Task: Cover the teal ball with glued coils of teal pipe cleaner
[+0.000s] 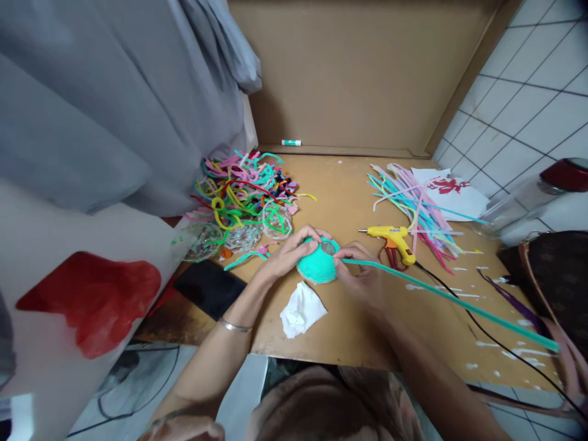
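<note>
Steadying the turquoise dome (316,268) over the worktop (340,190) with our left fingers (307,233) curled around it, we pinch the long strip (505,323) between our right fingers (353,252), the sides seemingly wound, the greyish top (329,247) still uncovered.

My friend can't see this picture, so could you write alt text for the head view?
A person's left hand holds a small turquoise dome while the right hand pinches a long turquoise strip beside it. On the wooden table, a colourful tangle lies left, a yellow glue gun and pastel strips right.
</note>
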### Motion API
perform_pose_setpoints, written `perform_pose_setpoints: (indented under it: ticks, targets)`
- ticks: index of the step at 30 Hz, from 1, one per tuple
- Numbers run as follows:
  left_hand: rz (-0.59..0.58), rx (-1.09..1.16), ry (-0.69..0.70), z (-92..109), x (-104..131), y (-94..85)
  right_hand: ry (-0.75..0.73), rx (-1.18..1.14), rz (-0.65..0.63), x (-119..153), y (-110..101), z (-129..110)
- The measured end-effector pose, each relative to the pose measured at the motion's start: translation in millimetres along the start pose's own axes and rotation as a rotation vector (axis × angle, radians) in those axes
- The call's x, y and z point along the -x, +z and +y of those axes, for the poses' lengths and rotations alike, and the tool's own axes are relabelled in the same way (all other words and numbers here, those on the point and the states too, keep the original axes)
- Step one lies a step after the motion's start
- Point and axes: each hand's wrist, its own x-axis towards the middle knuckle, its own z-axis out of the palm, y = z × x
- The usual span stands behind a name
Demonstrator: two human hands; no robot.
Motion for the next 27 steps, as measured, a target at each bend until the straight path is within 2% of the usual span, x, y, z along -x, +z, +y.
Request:
perform_pose_setpoints:
  ticks: [23, 27]
  targets:
    - [-0.033, -0.084, 0.015, 6.2, 1.7, -0.1, -0.059, 0.01, -0.051, -4.7, -5.8, -1.0]
    - [-0.025, -0.091, 0.004, 6.1, 2.5, 1.2, -0.028, 0.02, -0.054, -4.5, -6.4, -1.3]
